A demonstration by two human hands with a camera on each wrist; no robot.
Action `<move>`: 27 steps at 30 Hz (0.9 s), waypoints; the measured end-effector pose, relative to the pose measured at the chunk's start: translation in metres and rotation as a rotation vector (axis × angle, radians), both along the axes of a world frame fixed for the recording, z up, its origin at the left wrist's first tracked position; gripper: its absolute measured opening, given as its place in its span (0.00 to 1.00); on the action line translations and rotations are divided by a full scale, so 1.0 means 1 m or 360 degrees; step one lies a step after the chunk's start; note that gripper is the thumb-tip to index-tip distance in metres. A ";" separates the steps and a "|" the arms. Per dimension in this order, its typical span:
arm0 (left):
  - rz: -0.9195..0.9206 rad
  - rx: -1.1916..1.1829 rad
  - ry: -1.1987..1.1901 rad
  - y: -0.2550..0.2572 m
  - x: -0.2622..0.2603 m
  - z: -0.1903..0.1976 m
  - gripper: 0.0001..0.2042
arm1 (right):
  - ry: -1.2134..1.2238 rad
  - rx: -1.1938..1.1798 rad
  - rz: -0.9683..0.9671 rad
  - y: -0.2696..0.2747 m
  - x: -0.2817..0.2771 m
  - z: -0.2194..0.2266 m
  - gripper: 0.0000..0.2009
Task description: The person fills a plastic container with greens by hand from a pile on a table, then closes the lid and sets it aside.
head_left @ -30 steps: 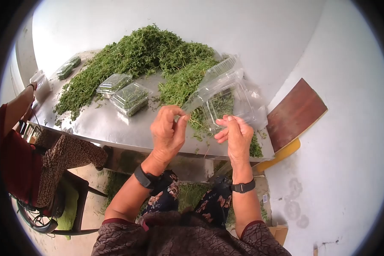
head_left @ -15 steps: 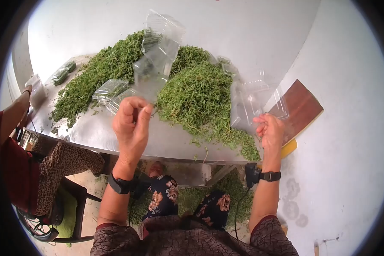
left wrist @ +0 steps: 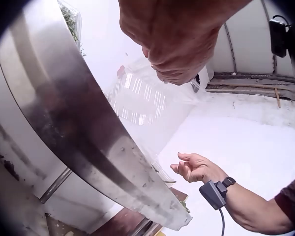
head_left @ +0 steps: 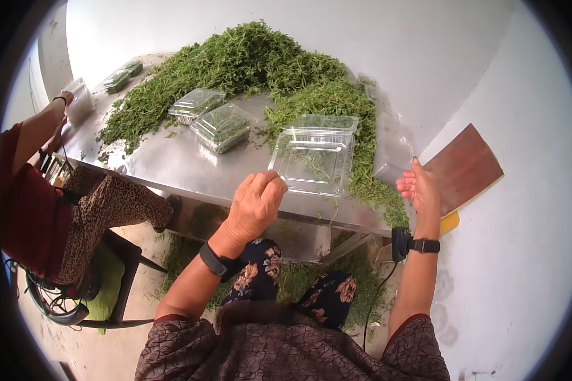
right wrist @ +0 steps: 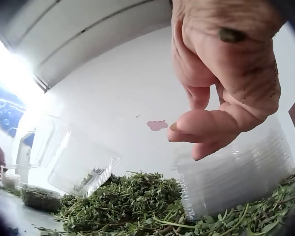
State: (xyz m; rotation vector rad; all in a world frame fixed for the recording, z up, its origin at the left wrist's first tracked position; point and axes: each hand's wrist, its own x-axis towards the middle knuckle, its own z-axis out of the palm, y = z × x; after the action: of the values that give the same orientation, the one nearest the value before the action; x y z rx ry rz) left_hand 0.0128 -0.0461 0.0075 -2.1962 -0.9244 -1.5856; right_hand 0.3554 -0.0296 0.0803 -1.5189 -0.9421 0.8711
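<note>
My left hand (head_left: 255,203) grips the near left edge of a clear plastic clamshell box (head_left: 314,162), its lid unfolded. Through the box, held over the table's front part, green stems show. To the right, my right hand (head_left: 421,190) is raised with loosely bent fingers and nothing between them. Just beyond it is a stack of clear plastic boxes (head_left: 391,143), seen below the fingertips in the right wrist view. A big heap of leafy greens (head_left: 235,66) covers the back of the table. Two closed boxes of greens (head_left: 222,129) sit left of the held box.
The metal table (head_left: 152,159) has a curved front edge over my knees. A red-brown board (head_left: 467,168) leans at the right by the white wall. Another person (head_left: 32,209) sits at the left, one hand at a pale container (head_left: 79,101). A cable hangs from my right wrist.
Both hands were close together at the box, then parted. My left hand swung left with the box raised, and has since come back right and lowered it. The right hand stays beside the stack.
</note>
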 end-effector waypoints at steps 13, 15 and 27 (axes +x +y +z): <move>-0.0225 -0.0103 0.0575 -0.018 -0.010 -0.029 0.16 | -0.0182 -0.0104 0.0650 -0.028 -0.126 -0.058 0.18; -0.0207 -0.0153 0.0645 -0.018 -0.015 -0.031 0.18 | -0.0233 -0.0083 0.0585 -0.026 -0.130 -0.058 0.14; 0.0274 -0.0121 0.0421 0.035 -0.049 0.017 0.18 | 0.0178 0.0215 0.0606 -0.030 -0.115 -0.074 0.07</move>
State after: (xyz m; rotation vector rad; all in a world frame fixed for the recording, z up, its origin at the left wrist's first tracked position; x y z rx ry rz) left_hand -0.0364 -0.0114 0.0240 -2.2389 -1.0719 -1.1680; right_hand 0.2400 -0.0599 0.0062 -1.1808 -1.2033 1.1251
